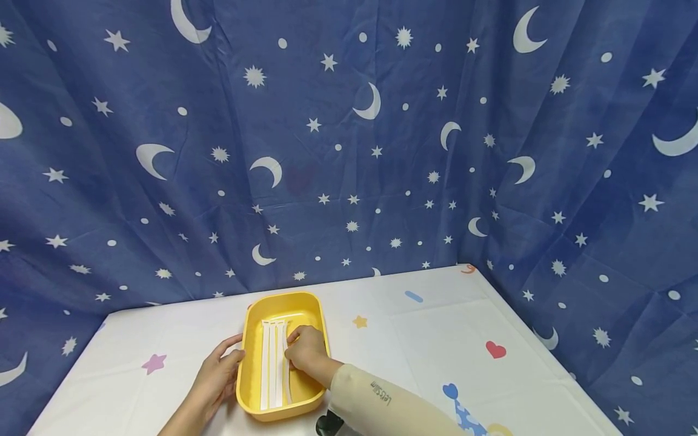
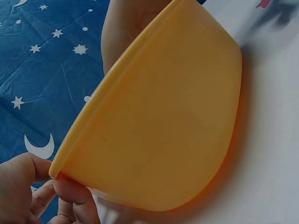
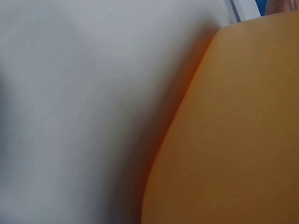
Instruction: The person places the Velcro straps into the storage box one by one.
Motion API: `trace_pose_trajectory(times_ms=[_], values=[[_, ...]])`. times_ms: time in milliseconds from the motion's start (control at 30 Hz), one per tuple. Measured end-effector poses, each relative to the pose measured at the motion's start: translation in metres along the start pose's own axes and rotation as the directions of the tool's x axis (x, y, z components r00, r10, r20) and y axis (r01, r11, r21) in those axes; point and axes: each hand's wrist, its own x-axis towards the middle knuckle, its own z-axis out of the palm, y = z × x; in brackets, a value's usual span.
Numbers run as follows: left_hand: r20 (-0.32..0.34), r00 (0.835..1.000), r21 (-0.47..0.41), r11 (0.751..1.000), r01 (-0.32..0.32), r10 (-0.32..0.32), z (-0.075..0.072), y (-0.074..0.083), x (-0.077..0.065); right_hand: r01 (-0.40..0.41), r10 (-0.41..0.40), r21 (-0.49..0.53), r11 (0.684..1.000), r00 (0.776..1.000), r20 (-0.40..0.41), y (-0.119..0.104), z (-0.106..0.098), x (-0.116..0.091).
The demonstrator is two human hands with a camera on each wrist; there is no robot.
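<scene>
A yellow rectangular tray (image 1: 252,363) stands on the white-covered table in the head view. Several long, flat white strips (image 1: 272,375) lie lengthwise in it, side by side, with short bent ends at the far side. My left hand (image 1: 215,374) pinches the tray's left rim between thumb and fingers; the left wrist view has the fingers (image 2: 77,191) against the rim. Reaching into the tray, my right hand (image 1: 307,349) has curled fingers and pinches the rightmost strip (image 1: 288,381), which appears nearly edge-on. The right wrist view shows just the tray's outer wall (image 3: 233,130), not the strips.
A white cloth with printed shapes covers the table (image 1: 403,351). Behind and to the right hangs a blue curtain (image 1: 327,157) with moons and stars. A small black object (image 1: 329,424) shows beneath the right forearm near the tray's front right corner.
</scene>
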Motion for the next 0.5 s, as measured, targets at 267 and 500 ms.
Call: trace_pose_trajectory(times_ms=[267,500], values=[[0.003,1.000,0.009,1.000,-0.011,0.011,-0.0002,0.0018,-0.0013,0.025,-0.026,-0.027,0.999,0.999,-0.029,0.0040,0.0031,0.0007],[0.001,1.000,0.018,1.000,-0.007,0.007,0.0008,0.0012,-0.0013,0.020,-0.022,-0.029,0.999,0.998,-0.050,0.0053,0.0050,-0.0008]])
